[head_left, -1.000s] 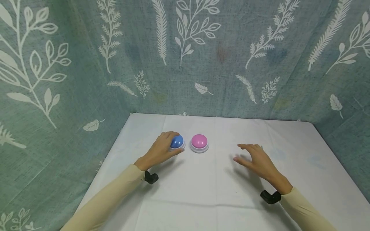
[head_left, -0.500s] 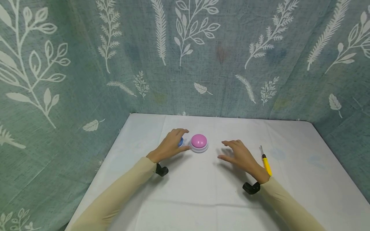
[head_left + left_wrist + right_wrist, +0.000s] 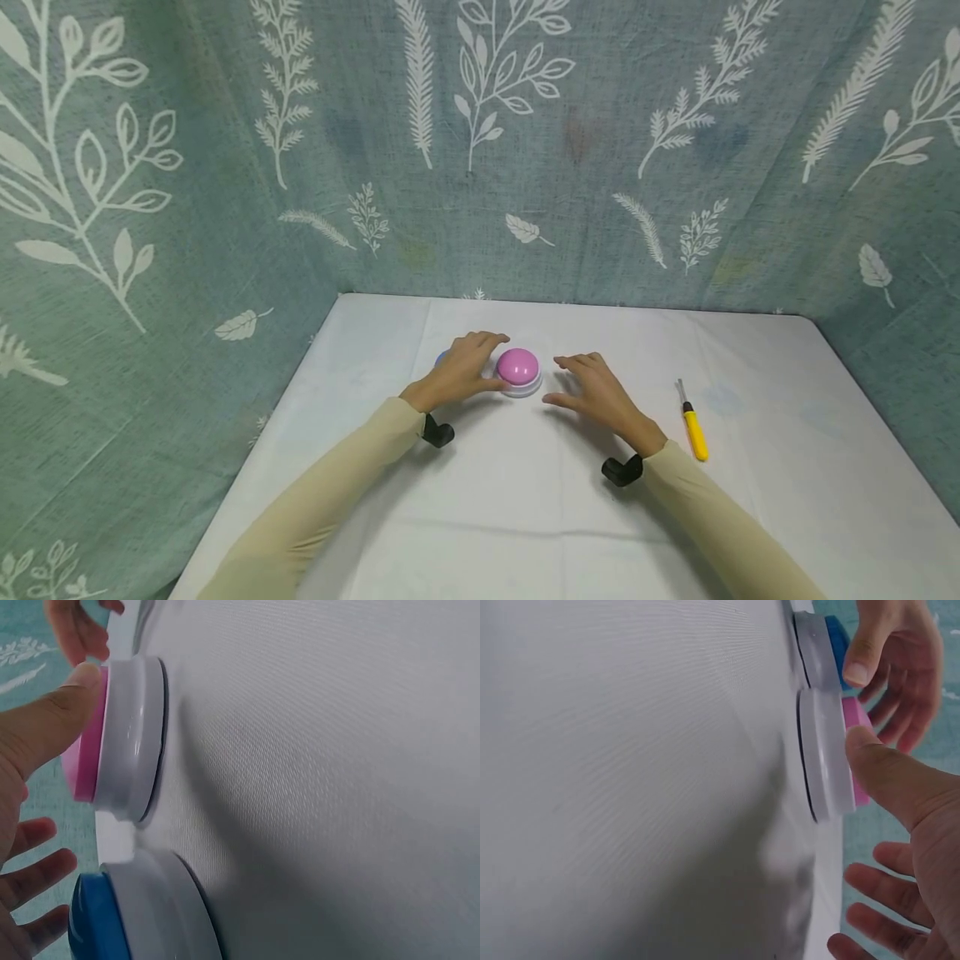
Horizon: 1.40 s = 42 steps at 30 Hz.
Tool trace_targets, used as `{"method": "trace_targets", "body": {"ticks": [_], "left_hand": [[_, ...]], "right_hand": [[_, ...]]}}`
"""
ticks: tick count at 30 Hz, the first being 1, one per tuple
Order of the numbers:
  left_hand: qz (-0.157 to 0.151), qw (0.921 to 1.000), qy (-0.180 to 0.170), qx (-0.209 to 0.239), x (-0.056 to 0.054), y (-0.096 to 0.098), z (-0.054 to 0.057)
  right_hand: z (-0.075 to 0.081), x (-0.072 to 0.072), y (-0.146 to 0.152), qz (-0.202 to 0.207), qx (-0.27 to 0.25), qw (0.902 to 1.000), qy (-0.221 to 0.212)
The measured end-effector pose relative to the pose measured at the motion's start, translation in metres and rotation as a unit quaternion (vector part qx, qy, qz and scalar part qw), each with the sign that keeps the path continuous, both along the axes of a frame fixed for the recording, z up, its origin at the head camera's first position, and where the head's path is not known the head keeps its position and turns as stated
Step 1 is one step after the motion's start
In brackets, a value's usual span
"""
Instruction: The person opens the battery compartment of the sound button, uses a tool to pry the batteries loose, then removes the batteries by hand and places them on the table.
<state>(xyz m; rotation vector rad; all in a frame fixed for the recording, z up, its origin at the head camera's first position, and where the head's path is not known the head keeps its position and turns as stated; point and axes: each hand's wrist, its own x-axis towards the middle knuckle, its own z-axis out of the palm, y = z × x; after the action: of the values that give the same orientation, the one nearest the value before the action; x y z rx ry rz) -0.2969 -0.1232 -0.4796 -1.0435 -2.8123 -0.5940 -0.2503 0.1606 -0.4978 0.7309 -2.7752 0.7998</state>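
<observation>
A pink push button (image 3: 517, 365) with a white round base stands upright on the white tabletop. Just left of it is a blue push button (image 3: 97, 919), mostly hidden behind my left hand (image 3: 461, 372) in the head view. That hand hovers with spread fingers, its thumb by the pink button's near left side; whether it touches cannot be told. To the right of the pink button my right hand (image 3: 598, 397) hangs over the cloth, thumb and fingers apart, holding nothing. In the right wrist view its thumb (image 3: 885, 772) overlaps the pink dome.
A screwdriver (image 3: 695, 433) with a yellow handle lies on the white-clothed table (image 3: 480, 558), right of my right forearm. A green curtain (image 3: 570, 167) with white leaf prints hangs behind the table and along both sides.
My left hand has moved right, from the blue button towards the pink one. My right hand has come left towards the pink button, uncovering the screwdriver.
</observation>
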Motion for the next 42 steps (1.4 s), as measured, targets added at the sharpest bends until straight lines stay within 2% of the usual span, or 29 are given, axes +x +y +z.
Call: {"method": "trace_targets", "body": {"ticks": [6,11,22,28,34,42], "left_hand": [[-0.010,0.9998,-0.019,0.001,-0.002,0.004,-0.002],[-0.006,0.9993,-0.034,-0.014,-0.003,0.009,-0.002],[-0.006,0.9988,-0.033,-0.036,-0.006,0.016,-0.009],[-0.015,0.9991,-0.035,-0.020,-0.006,0.017,-0.006],[-0.013,0.9990,-0.036,-0.022,-0.005,0.019,-0.005],[-0.020,0.9993,-0.030,0.004,0.003,0.019,0.002]], "right_hand": [[-0.002,-0.009,-0.011,-0.004,0.003,1.0000,-0.005],[-0.005,-0.015,-0.018,-0.005,0.005,1.0000,-0.006],[-0.012,-0.018,-0.029,-0.003,0.006,0.9997,-0.024],[-0.015,-0.021,-0.033,-0.013,-0.011,0.9994,-0.030],[-0.013,-0.021,-0.034,-0.008,-0.024,0.9994,-0.026],[-0.005,-0.014,-0.030,-0.003,-0.049,0.9987,-0.012]]}}
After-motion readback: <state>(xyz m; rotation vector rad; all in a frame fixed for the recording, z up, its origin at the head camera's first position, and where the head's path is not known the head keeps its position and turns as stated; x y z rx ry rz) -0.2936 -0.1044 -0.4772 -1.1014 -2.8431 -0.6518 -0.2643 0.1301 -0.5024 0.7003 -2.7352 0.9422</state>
